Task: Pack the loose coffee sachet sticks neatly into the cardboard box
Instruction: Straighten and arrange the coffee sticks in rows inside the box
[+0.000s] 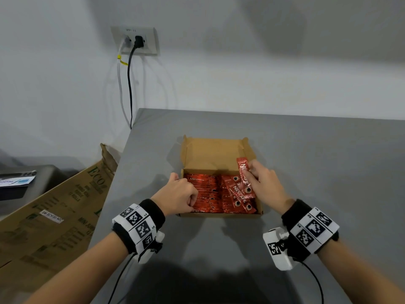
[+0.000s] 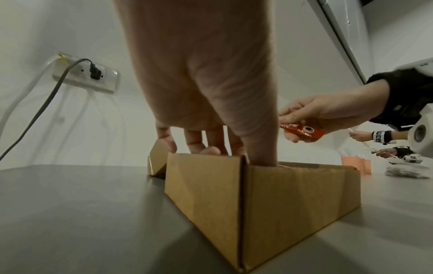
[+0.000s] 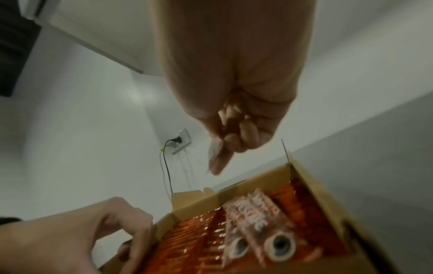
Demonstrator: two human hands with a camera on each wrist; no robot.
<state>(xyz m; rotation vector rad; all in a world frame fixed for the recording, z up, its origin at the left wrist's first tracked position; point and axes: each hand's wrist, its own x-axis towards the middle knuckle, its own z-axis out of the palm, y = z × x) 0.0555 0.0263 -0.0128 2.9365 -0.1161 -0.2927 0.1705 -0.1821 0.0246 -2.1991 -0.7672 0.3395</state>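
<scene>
An open cardboard box (image 1: 210,154) stands mid-table, packed with rows of red coffee sachet sticks (image 1: 206,194) on edge. Two or three more sticks (image 1: 238,194) lie flat on top at the right side. My left hand (image 1: 182,194) is curled over the box's (image 2: 293,194) left wall near the front corner, one digit dipping inside. My right hand (image 1: 263,183) pinches one red sachet stick (image 1: 244,174) above the box's right part; it also shows in the left wrist view (image 2: 302,130). In the blurred right wrist view the fingers (image 3: 234,140) are curled above the packed sticks (image 3: 192,241).
The grey table (image 1: 306,161) ends just left of the box, where a large printed carton (image 1: 54,216) leans. A wall socket (image 1: 135,40) with cables sits behind. Far right in the left wrist view, another person's hands (image 2: 379,137) work near a white bag (image 2: 405,171).
</scene>
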